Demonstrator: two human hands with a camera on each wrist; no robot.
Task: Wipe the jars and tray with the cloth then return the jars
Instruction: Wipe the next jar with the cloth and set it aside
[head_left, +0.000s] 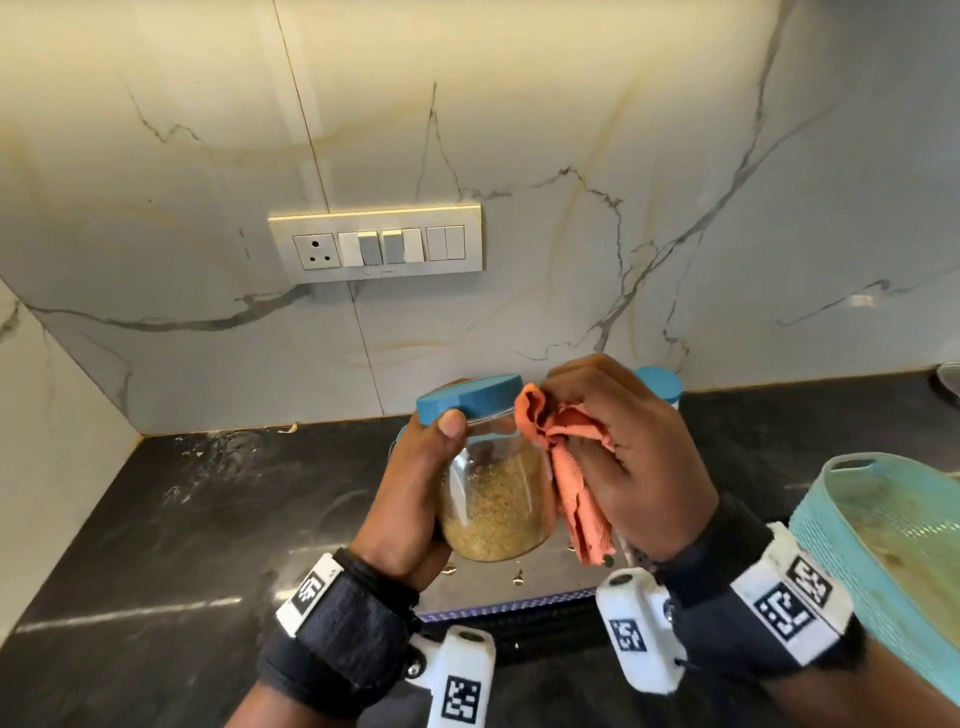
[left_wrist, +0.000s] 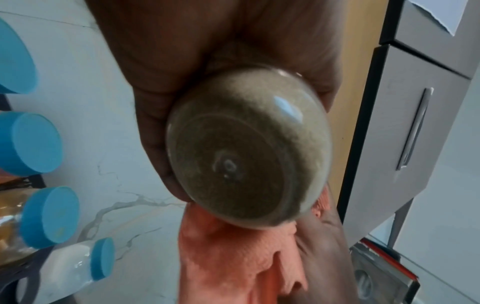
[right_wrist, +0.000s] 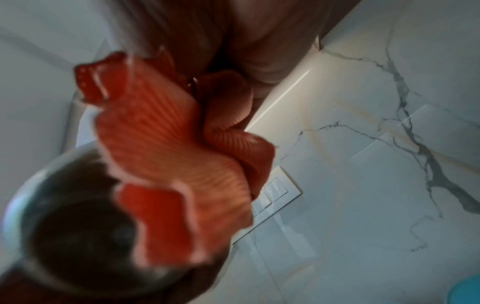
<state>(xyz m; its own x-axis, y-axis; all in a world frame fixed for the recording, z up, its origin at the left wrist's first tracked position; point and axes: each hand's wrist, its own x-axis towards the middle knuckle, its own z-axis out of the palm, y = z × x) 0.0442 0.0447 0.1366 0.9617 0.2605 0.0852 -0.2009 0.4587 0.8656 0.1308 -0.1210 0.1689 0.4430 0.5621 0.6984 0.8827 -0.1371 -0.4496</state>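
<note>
We see jar (head_left: 493, 499) with blue lid (head_left: 470, 397), half full of yellowish grains, held above dark counter (head_left: 182, 519), tilted slightly. Left hand (head_left: 415, 499) grips jar, fingers curled round body, thumb near lid. Right hand (head_left: 628, 452) holds bunched orange cloth (head_left: 571, 467), cloth touching right side of jar. Teal tray (head_left: 878, 525) at right on counter, tilted. We see more blue-lidded jars (left_wrist: 39, 144) near marble wall (head_left: 519, 156) in left wrist view. Switch panel (head_left: 375, 243) on wall.
</note>
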